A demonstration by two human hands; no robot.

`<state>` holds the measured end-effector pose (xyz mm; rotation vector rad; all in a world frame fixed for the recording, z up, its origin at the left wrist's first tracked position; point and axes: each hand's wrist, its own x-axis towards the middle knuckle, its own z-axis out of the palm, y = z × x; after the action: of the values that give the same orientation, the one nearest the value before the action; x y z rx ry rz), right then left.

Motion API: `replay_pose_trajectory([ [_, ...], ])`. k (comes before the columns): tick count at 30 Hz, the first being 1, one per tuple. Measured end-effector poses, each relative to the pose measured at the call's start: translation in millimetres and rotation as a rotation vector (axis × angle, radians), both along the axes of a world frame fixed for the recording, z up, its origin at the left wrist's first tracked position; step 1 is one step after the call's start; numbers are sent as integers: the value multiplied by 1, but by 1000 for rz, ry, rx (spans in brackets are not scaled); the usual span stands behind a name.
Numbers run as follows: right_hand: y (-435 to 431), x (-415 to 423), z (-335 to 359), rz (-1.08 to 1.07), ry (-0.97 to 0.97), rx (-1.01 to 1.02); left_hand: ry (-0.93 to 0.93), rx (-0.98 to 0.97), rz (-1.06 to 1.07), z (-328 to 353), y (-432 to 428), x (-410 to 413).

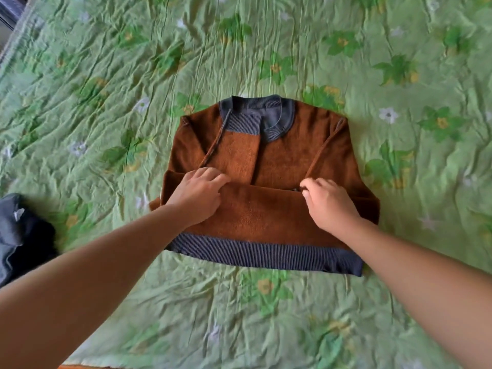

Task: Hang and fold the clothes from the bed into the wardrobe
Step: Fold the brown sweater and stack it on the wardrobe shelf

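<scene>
A brown sweater [290,155] with a dark grey ribbed collar, cuffs and hem lies flat on the bed [239,49]. Its sleeves are folded in across the chest. The lower part is doubled over, with the grey hem band nearest me. My left hand [198,197] grips the fold's left end, fingers curled over the cloth. My right hand [327,202] pinches the fold's right end, thumb under and fingers on top.
The bed is covered by a crumpled green sheet with a leaf and flower print. A dark grey garment [18,235] lies bunched at the left edge. A strip of floor or frame [8,12] shows at the top left corner.
</scene>
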<state>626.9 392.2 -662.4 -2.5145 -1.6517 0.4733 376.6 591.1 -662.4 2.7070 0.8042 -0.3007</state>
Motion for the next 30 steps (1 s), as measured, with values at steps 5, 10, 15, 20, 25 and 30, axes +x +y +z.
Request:
replay_pose_trajectory([
  [5, 26, 15, -14, -198, 200, -258, 145, -127, -6, -3, -3, 38],
  [10, 28, 14, -21, -122, 246, -386, 274, -244, -15, -2, -1, 59],
  [15, 36, 15, -35, -106, 433, -327, 191, -564, 0, -14, -8, 94],
  [20, 54, 40, -23, -337, 513, 69, -44, -654, 200, -27, -3, 112],
  [25, 110, 76, -19, -349, 491, 166, -169, -668, 423, -23, 25, 146],
  [30, 169, 109, -34, -393, 413, 144, -256, -509, 605, -29, 66, 182],
])
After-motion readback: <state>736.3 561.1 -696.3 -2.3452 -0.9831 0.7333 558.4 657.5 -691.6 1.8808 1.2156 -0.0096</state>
